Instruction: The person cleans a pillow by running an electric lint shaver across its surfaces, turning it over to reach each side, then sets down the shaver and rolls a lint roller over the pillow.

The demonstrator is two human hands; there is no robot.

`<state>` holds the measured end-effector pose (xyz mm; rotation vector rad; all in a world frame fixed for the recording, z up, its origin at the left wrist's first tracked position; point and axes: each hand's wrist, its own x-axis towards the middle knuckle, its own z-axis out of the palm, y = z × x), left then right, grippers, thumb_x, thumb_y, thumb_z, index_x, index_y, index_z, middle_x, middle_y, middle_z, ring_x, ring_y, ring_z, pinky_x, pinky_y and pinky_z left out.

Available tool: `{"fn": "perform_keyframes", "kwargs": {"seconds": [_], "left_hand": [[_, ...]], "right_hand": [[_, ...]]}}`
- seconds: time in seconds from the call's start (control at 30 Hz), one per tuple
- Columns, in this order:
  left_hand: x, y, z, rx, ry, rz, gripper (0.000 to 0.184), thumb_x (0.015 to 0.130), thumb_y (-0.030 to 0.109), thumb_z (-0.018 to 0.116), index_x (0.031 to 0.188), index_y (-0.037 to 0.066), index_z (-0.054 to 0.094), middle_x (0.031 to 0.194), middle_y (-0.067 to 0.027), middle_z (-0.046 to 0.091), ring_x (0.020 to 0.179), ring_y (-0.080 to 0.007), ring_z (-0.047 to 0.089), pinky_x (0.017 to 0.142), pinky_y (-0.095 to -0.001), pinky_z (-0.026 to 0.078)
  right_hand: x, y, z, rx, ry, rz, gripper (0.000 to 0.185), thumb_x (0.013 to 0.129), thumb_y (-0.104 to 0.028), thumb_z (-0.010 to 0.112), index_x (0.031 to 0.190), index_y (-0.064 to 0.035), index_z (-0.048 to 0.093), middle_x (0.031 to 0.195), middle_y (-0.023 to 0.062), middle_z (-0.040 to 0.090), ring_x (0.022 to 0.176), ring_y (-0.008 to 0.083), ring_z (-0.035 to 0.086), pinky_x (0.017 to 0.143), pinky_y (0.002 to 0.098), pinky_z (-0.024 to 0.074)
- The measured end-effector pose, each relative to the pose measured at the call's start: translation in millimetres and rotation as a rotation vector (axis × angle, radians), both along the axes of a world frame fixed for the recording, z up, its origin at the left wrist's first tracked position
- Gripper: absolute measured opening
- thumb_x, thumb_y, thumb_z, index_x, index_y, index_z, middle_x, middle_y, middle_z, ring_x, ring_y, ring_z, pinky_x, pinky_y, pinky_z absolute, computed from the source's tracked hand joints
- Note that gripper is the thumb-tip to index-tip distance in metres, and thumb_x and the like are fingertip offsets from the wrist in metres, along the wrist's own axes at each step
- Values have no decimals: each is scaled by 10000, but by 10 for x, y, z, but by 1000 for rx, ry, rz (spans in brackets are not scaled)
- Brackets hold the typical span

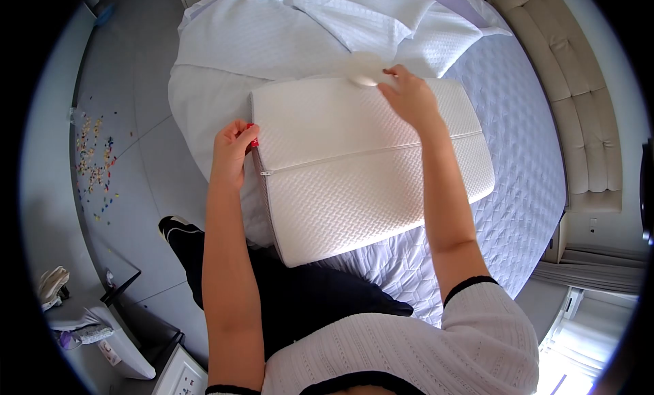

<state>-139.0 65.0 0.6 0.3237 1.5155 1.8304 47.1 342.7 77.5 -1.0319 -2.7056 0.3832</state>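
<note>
A white foam pillow (pixel 340 208) with a textured cover lies on the bed, its zipper running across the middle. At its left edge, my left hand (pixel 233 150) is closed, with a small red tag (pixel 254 136) pinched at the fingertips. Over the pillow's far edge, my right hand (pixel 412 99) is closed on a pale, rounded object (pixel 364 68). Motion blur hides what kind of object it is, and part of it is behind my fingers.
A white quilt (pixel 238 30) is bunched beyond the pillow, and a grey quilted mattress cover (pixel 507 122) extends to the right. The beige padded headboard (pixel 579 88) stands at the far right. Small colourful pieces (pixel 95 160) are scattered over the grey floor (pixel 153 109) at left.
</note>
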Motion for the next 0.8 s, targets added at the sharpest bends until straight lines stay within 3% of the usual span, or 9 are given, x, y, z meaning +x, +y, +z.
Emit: {"fn": "perform_keyframes", "kwargs": {"seconds": [0.17, 0.23, 0.37, 0.5, 0.67, 0.8], "left_hand": [[-37, -10, -82, -8, 31, -23, 239, 881, 197, 714, 750, 162, 517, 743, 61, 551, 703, -61, 472, 733, -255, 384], [-41, -1, -97, -3, 29, -24, 238, 882, 196, 712, 749, 161, 518, 744, 60, 553, 701, -60, 471, 730, -253, 384], [30, 30, 42, -27, 40, 34, 224, 869, 145, 699, 721, 114, 534, 716, 48, 530, 685, -61, 460, 698, -256, 372], [-12, 26, -50, -9, 42, 17, 230, 866, 137, 698, 715, 114, 525, 712, 49, 524, 683, -62, 455, 694, -257, 371], [-2, 24, -52, 3, 23, 24, 245, 864, 125, 697, 704, 118, 511, 707, 53, 517, 681, -60, 451, 691, -249, 368], [-6, 23, -59, 5, 24, 33, 234, 863, 121, 697, 709, 116, 520, 708, 55, 517, 689, -60, 456, 694, -246, 371]], "right_hand": [[217, 621, 164, 26, -252, -157, 415, 914, -353, 616, 1236, -90, 609, 1143, 173, 701, 1075, 376, 661, 895, 470, 538], [353, 773, 175, 55, -349, -341, 431, 912, -359, 604, 1249, -91, 608, 1187, 154, 693, 1114, 349, 654, 909, 463, 537], [672, 1071, 46, 58, -313, -449, 424, 918, -363, 612, 1242, -89, 607, 1192, 159, 691, 1116, 350, 654, 906, 460, 539], [622, 743, -29, 127, -254, -492, 399, 921, -352, 630, 1222, -91, 612, 1175, 170, 694, 1092, 356, 662, 895, 464, 541], [358, 246, -114, 57, 36, -196, 358, 911, -312, 667, 1187, -90, 618, 1107, 190, 704, 1021, 386, 673, 867, 465, 540], [121, -272, 23, -12, 108, -16, 342, 894, -276, 695, 1162, -78, 617, 1076, 180, 710, 989, 383, 678, 840, 459, 542]]}}
